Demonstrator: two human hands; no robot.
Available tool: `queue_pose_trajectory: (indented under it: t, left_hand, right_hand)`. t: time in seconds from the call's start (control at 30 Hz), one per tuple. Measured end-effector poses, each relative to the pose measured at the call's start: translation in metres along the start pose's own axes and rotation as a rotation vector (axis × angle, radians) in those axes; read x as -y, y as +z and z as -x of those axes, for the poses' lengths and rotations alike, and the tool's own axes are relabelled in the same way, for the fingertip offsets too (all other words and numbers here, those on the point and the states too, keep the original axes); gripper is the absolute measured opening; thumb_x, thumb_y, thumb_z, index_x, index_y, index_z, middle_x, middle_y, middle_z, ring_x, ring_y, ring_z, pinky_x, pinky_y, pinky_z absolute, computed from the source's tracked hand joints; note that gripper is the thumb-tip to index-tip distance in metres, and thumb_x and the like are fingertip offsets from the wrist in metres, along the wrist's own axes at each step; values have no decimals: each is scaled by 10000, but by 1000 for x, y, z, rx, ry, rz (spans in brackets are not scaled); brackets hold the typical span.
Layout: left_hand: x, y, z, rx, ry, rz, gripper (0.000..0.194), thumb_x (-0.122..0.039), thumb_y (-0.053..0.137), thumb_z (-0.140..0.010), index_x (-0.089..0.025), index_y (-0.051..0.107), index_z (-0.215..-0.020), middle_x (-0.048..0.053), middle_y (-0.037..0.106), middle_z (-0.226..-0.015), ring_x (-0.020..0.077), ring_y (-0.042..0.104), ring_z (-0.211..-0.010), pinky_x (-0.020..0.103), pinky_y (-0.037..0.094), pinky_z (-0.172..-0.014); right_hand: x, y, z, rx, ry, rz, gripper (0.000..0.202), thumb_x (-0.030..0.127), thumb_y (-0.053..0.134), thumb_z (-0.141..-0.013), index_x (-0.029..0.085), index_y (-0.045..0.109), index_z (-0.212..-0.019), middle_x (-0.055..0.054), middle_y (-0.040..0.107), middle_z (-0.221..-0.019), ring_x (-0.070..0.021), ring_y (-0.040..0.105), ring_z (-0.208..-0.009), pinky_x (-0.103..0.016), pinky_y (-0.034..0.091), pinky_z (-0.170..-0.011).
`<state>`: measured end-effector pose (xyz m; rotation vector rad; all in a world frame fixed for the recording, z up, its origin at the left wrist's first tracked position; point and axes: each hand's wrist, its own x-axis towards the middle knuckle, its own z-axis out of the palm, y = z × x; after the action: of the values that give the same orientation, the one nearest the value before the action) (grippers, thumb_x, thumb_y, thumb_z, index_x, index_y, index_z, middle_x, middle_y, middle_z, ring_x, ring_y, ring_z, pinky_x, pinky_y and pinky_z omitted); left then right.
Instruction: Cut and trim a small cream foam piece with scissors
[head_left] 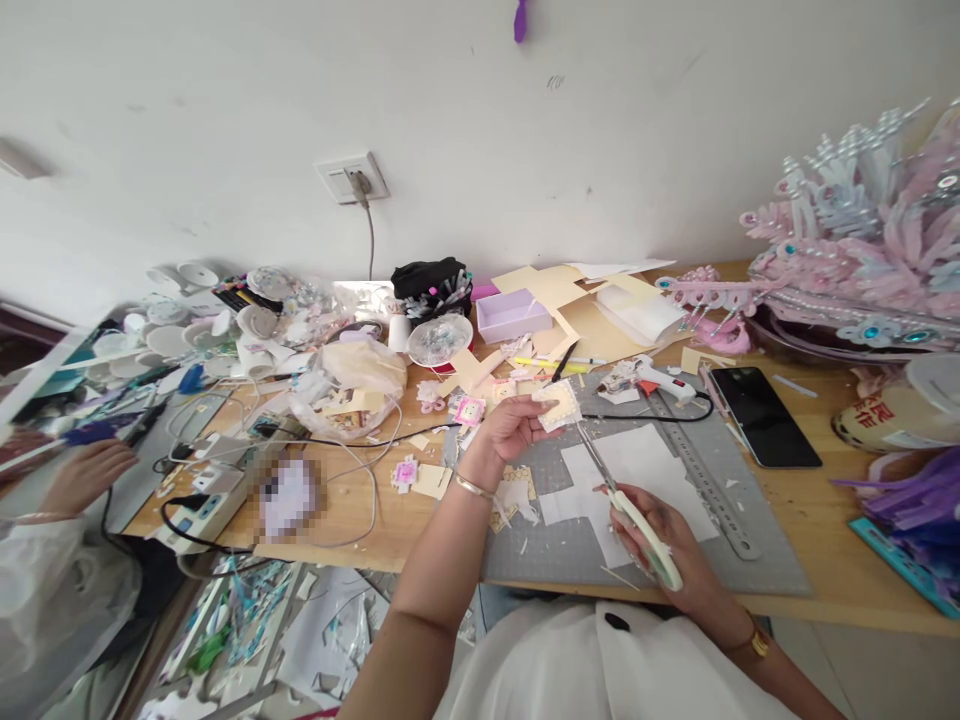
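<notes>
Between the fingers of my left hand (pixel 517 425) is a small square card (pixel 559 407), pale yellow in the middle with a white edge. My right hand (pixel 656 535) grips a pair of scissors (pixel 636 520) by its pale green-white handles. The scissor blades point up and left, with their tips at the card's lower right edge; whether they touch it I cannot tell. Under both hands lies a grey cutting mat (pixel 540 560), with white paper (pixel 660 475) cut into a cross-like shape on it.
A steel ruler (pixel 709 490), a hot glue gun (pixel 667 382) and a phone (pixel 765 415) lie to the right. Behind stands a lilac box (pixel 514 316) among cream card pieces. Cables cross the table from a power strip (pixel 214 510). At far left, a co-worker's hand (pixel 90 475) rests near tools.
</notes>
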<state>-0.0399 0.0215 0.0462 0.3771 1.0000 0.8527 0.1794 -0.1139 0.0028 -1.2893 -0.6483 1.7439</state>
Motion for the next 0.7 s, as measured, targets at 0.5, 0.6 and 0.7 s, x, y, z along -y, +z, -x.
queue_pose_trajectory:
  t: [0.5,0.6,0.7]
  left_hand:
    - [6,6,-4,22,-67,-15,196,56,687,-768,-110,613,-694,32,719,-662,149,709,-610,434,614,-918]
    - [7,5,-4,20,-69,-21,180,52,697,-757,-105,625,-707,32,725,-678,150,712,-617,428,615,-913]
    - [7,4,-5,30,-65,-32,161,38,717,-750,-102,641,-725,32,723,-679,151,711,-617,416,617,-902]
  right_hand:
    - [1,8,-3,-50,-4,-3,531,457,979,-471,212,802,-908,45,606,-596,-38,384,-413,-162,345,-347]
    - [1,8,-4,-60,7,-15,526,462,981,-460,222,806,-895,48,597,-580,-45,399,-419,-164,363,-353]
    - [0,8,-4,-69,0,-30,522,444,987,-451,225,805,-889,47,606,-590,-43,403,-413,-163,355,-344]
